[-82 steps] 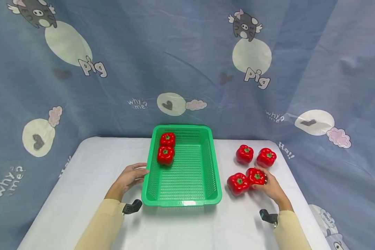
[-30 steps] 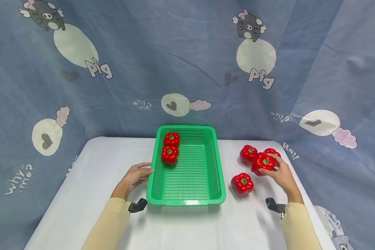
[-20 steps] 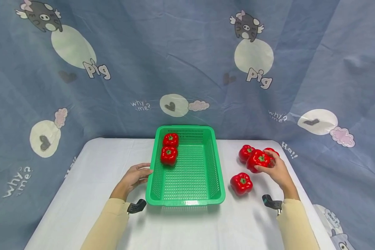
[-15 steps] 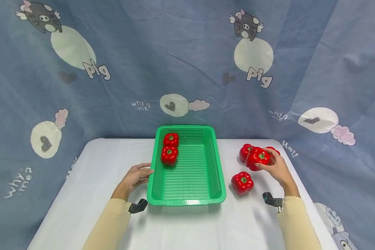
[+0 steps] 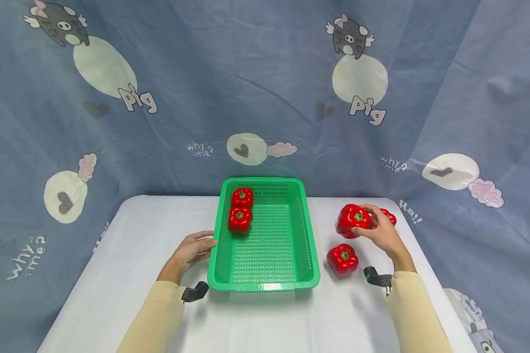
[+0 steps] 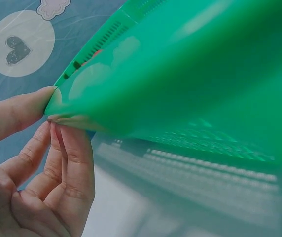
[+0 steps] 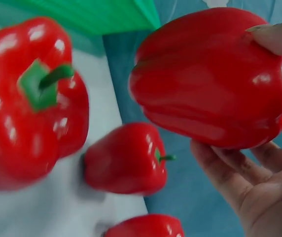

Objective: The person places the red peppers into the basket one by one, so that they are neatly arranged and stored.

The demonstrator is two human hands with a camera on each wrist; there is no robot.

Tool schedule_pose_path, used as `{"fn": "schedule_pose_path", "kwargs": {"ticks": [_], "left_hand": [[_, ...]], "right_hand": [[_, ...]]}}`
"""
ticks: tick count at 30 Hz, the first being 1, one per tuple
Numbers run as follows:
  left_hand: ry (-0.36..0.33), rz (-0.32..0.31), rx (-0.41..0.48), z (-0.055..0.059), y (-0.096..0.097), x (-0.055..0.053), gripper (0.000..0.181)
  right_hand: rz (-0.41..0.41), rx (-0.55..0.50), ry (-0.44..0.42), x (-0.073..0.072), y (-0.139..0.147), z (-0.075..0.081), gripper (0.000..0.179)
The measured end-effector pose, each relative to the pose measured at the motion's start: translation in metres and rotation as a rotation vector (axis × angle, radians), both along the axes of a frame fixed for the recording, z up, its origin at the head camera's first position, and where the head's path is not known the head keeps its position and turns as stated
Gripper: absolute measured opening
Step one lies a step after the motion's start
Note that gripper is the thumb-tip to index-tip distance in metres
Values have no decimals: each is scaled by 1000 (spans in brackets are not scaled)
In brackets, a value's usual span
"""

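In the head view my right hand (image 5: 382, 234) grips a red bell pepper (image 5: 352, 221) above the right back of the table. In the right wrist view the held bell pepper (image 7: 207, 81) lies between thumb and fingers, raised off the cloth. On the left, my left hand (image 5: 191, 252) pinches the side rim of a green plastic basket (image 5: 265, 286); the left wrist view shows the thumb on top of the rim and the fingers (image 6: 77, 158) under it. Two red bell peppers, a front one (image 5: 240, 219) and a back one (image 5: 242, 197), stand along the basket's left wall.
One loose bell pepper (image 5: 342, 259) stands right of the basket, another (image 5: 388, 216) behind the right hand. A further pepper (image 7: 128, 159), hidden by the held one in the head view, shows in the right wrist view. A blue printed cloth (image 5: 265, 98) hangs behind the white table (image 5: 159, 220).
The right hand has lifted the bell pepper from beside the front one and carried it back, then left, over the back-left pepper. The left hand stays at the basket rim.
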State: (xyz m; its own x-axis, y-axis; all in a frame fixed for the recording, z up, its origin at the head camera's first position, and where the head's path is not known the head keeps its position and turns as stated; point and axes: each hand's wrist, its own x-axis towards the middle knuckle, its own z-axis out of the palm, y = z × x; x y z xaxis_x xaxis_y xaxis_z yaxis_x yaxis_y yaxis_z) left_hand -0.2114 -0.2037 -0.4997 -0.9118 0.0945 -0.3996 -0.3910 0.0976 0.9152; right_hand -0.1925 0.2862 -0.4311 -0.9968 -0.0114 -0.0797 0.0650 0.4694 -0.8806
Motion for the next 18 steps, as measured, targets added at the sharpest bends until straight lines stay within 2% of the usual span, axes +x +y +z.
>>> {"fn": "schedule_pose_path", "kwargs": {"ticks": [8, 18], "left_hand": [[3, -2, 4, 0, -1, 0, 57], [1, -4, 8, 0, -1, 0, 57]], "right_hand": [[20, -21, 10, -11, -17, 0, 75], [82, -28, 16, -26, -39, 2, 76]]}}
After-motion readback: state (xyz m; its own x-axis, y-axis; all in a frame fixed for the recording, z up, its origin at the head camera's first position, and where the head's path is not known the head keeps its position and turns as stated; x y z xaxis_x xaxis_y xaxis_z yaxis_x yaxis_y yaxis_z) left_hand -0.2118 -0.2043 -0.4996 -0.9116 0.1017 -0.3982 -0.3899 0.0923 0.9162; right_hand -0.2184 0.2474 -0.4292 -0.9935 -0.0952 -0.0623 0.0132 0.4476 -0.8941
